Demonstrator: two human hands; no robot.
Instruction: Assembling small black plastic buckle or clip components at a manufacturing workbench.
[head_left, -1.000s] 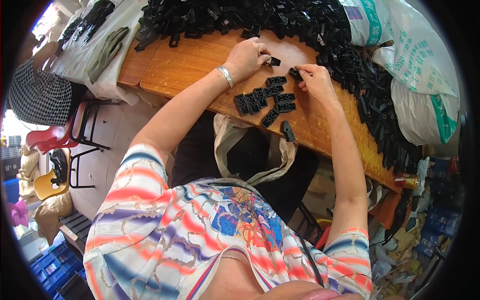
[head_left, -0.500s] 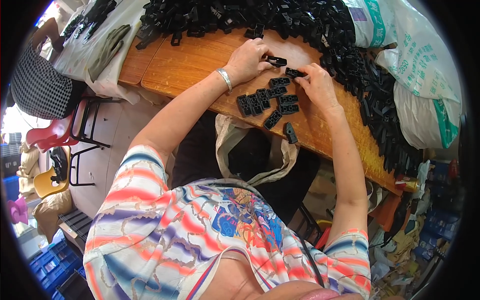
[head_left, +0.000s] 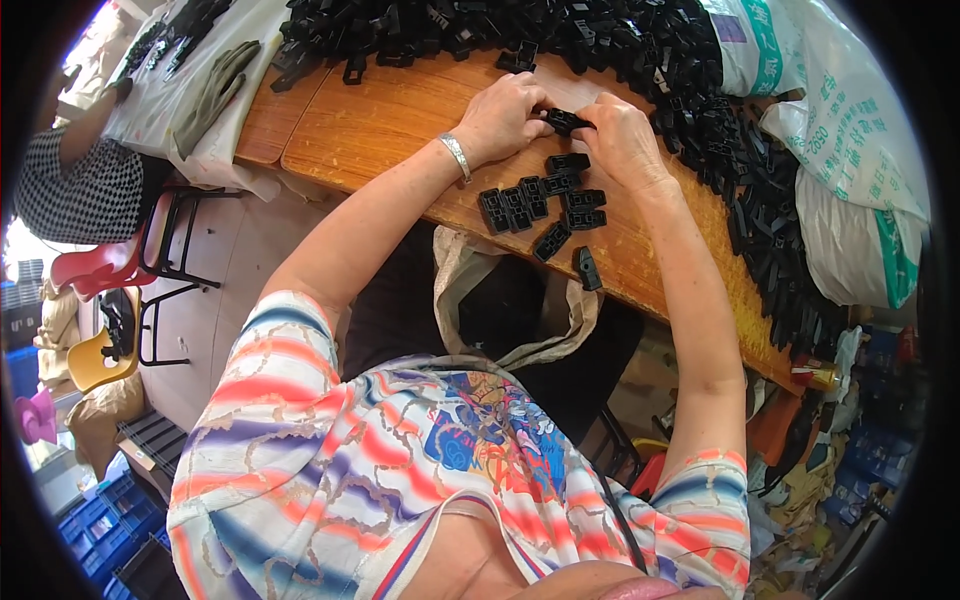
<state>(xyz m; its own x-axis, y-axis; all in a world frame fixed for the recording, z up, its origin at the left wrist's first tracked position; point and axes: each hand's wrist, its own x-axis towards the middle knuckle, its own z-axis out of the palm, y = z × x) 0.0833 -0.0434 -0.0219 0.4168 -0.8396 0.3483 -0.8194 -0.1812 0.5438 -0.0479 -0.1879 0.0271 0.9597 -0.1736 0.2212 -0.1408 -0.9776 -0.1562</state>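
Left hand point(head_left: 505, 118) and right hand point(head_left: 622, 143) pinch a black plastic part point(head_left: 566, 121) between them; uneven pressure could make it slip onto the table point(head_left: 390, 125).

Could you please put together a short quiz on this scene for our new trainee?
1. True or false: the left grip and the right grip are both on black plastic between them, over the wooden table.
2. Multiple choice: what does the person wear on the left wrist?
A) a black watch
B) a silver-coloured bracelet
C) a red cord
3. Short answer: where does the grey-green glove lie?

Key:
1. True.
2. B.
3. On the white sheet, to the person's left.
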